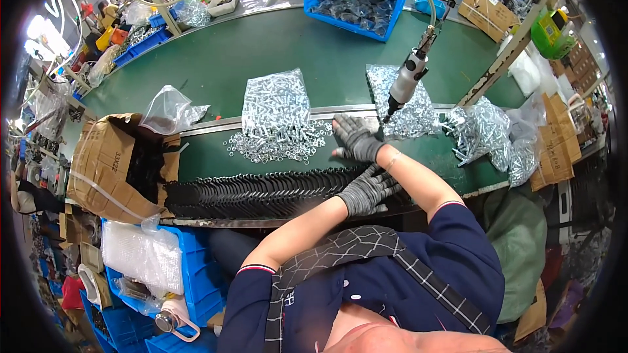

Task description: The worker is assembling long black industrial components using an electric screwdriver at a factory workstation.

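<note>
My left hand (367, 195), in a grey knit glove, reaches to the right end of a long row of black curved parts (261, 191), fingers stretched out and apart. Above it, the forearm crossing over, my right hand (357, 138) in a matching glove points left with thumb and fingers apart and nothing visible in it. Small metal rings or nuts (278, 148) lie loose just left of its fingertips. They spread out below a clear bag of silvery bolts (276, 101). Whether the left fingertips touch a part is hard to make out.
A pneumatic screwdriver (407, 78) hangs over another bolt bag (418, 114); more bagged bolts (481, 132) lie to the right. An open cardboard box (104, 167) stands left. A blue bin (360, 26) sits across the green table (209, 59). A slanted post (500, 65) rises at right.
</note>
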The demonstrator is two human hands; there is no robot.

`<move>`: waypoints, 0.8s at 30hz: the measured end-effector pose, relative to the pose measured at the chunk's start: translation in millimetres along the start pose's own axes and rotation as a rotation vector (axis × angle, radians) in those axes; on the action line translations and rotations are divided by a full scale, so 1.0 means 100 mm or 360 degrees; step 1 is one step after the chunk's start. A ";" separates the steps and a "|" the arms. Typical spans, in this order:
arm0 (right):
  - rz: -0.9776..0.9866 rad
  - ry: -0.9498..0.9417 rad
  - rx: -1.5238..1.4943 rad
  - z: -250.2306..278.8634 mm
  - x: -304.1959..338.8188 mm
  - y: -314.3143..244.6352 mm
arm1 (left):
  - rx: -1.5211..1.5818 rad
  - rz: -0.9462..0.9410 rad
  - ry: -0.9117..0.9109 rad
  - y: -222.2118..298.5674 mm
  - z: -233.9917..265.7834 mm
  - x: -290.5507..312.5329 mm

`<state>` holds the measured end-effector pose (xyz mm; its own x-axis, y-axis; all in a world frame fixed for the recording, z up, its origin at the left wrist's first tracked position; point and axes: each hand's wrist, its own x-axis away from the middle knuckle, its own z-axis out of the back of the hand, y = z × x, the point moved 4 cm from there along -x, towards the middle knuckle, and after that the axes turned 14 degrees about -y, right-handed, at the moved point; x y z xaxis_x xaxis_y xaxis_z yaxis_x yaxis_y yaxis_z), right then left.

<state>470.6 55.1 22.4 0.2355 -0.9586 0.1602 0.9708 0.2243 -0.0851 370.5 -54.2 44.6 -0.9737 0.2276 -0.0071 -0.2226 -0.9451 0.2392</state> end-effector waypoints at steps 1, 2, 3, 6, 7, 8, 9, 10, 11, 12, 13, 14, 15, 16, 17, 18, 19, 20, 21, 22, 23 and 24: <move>0.0110 -0.0043 -0.0011 -0.05 0.06 -0.05 | 0.0011 0.0012 -0.0017 -0.02 -0.04 0.01; 0.0206 -0.0087 -0.0022 -0.05 0.13 -0.07 | 0.0024 0.0011 -0.0034 -0.01 -0.02 -0.01; 0.0197 -0.0089 -0.0017 -0.02 0.16 -0.02 | 0.0022 0.0002 -0.0029 -0.01 0.00 -0.02; 0.0528 -0.0039 -0.0369 0.11 0.21 0.04 | -0.0043 0.0056 -0.0161 0.00 0.03 0.01; 0.0529 -0.0042 -0.0368 0.09 0.23 0.05 | -0.0041 0.0057 -0.0159 0.00 0.02 0.01; 0.0419 -0.0005 -0.0218 0.03 0.27 0.07 | -0.0027 0.0048 -0.0143 0.00 -0.01 0.00; 0.0312 0.0033 -0.0067 -0.01 0.29 0.09 | -0.0014 0.0040 -0.0129 0.01 -0.03 0.00; 0.0203 0.0074 0.0086 0.01 0.29 0.10 | -0.0006 0.0032 -0.0113 -0.01 -0.02 -0.01; 0.0209 0.0077 0.0089 0.04 0.27 0.12 | -0.0009 0.0038 -0.0111 -0.03 -0.01 -0.02; 0.0265 -0.0014 -0.0136 0.10 0.24 0.09 | -0.0014 0.0043 -0.0115 -0.02 -0.01 -0.01; 0.0321 -0.0105 -0.0361 0.17 0.21 0.05 | -0.0018 0.0050 -0.0119 -0.02 -0.01 0.00; 0.0378 -0.0199 -0.0586 0.20 0.15 0.02 | -0.0023 0.0059 -0.0124 -0.02 0.00 0.02; 0.0378 -0.0197 -0.0588 0.18 0.07 0.02 | -0.0023 0.0058 -0.0127 -0.01 0.01 0.01; 0.0454 -0.0001 -0.0467 0.19 -0.05 -0.01 | -0.0018 0.0030 -0.0082 0.00 0.03 -0.01; 0.0537 0.0194 -0.0345 0.20 -0.17 -0.07 | -0.0013 0.0011 -0.0038 -0.01 0.05 0.00; 0.0619 0.0389 -0.0223 0.21 -0.22 -0.12 | -0.0008 -0.0007 0.0008 0.00 0.07 0.01; 0.0630 0.0390 -0.0228 0.17 -0.23 -0.13 | -0.0008 0.0004 0.0005 0.00 0.04 0.00; 0.0618 0.0355 -0.0131 0.16 -0.29 -0.16 | 0.0022 -0.0008 0.0061 0.00 0.03 0.00; 0.0605 0.0321 -0.0033 0.15 -0.33 -0.20 | 0.0050 -0.0023 0.0119 0.00 0.03 -0.01; 0.0588 0.0287 0.0066 0.15 -0.37 -0.24 | 0.0079 -0.0040 0.0177 0.00 0.02 -0.01; 0.0605 0.0288 0.0068 0.12 -0.36 -0.25 | 0.0075 -0.0023 0.0180 -0.02 0.00 0.00; 0.0654 0.0249 0.0009 0.07 -0.30 -0.23 | 0.0061 -0.0012 0.0140 -0.02 -0.04 0.00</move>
<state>441.7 80.0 26.1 0.5929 -0.8044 -0.0367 0.7982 0.5931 -0.1054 370.5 -52.7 40.3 -0.9728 0.2118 -0.0937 -0.2298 -0.9334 0.2756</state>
